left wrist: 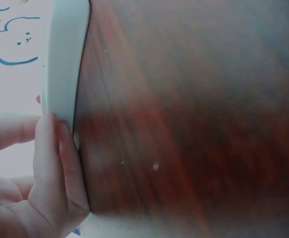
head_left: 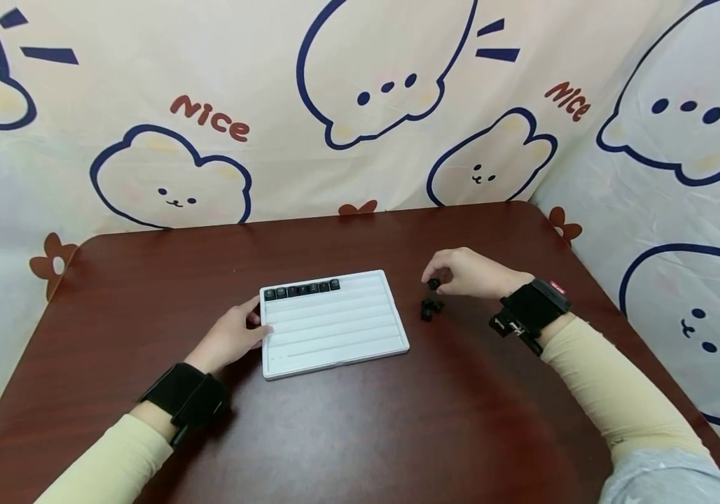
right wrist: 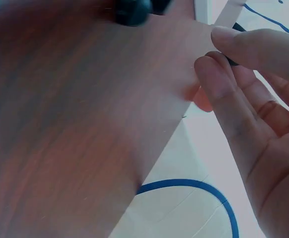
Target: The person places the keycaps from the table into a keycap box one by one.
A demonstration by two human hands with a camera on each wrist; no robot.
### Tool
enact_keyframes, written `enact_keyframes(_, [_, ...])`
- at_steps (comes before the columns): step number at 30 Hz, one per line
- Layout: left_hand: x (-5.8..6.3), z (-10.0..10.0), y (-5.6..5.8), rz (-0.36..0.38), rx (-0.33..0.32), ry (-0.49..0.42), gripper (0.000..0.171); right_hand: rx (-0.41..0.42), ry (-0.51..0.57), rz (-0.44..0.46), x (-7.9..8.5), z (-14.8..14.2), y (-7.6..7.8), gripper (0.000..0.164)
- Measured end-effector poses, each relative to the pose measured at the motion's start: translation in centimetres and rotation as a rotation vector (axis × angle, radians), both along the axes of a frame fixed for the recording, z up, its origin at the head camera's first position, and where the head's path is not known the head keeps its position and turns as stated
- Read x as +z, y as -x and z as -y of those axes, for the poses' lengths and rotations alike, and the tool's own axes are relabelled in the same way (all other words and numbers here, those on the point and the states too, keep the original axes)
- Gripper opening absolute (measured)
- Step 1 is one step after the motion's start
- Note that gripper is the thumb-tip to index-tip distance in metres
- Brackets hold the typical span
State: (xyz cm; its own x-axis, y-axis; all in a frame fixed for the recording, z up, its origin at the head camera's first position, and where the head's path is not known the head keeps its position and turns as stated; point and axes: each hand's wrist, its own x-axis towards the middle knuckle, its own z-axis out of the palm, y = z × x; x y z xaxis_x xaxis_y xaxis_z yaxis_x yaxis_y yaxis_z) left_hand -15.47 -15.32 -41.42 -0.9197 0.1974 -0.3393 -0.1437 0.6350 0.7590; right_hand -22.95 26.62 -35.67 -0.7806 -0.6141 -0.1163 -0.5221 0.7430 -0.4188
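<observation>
On table (head_left: 347, 434), ridged white tray (head_left: 335, 332), black pieces (head_left: 302, 290)

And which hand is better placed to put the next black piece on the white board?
Probably the right hand: it pinches a black piece, while the left hand grips the edge of the white board.

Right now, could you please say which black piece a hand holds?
The black piece pinched by the right hand; the other pieces lie loose on the table or on the white tray.

Head view forward and down, close wrist views, shared tabletop (head_left: 347, 434)
</observation>
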Motion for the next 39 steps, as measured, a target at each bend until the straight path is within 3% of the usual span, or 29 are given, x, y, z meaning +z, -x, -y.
enact_keyframes(12, [0.2, 0.0, -0.3, -0.013, 0.000, -0.007, 0.072, 0.013, 0.053, -0.009, -0.1, 3.3, 2.5, 0.026])
enact_keyframes(32, [0.2, 0.0, -0.3, -0.015, 0.009, -0.014, 0.071, -0.035, 0.090, 0.024, -1.1, 7.0, 3.6, 0.023])
enact_keyframes(39, [0.1, 0.1, -0.4, -0.017, 0.010, -0.022, 0.070, 0.002, 0.087, 0.023, -1.5, 8.3, 3.8, 0.024])
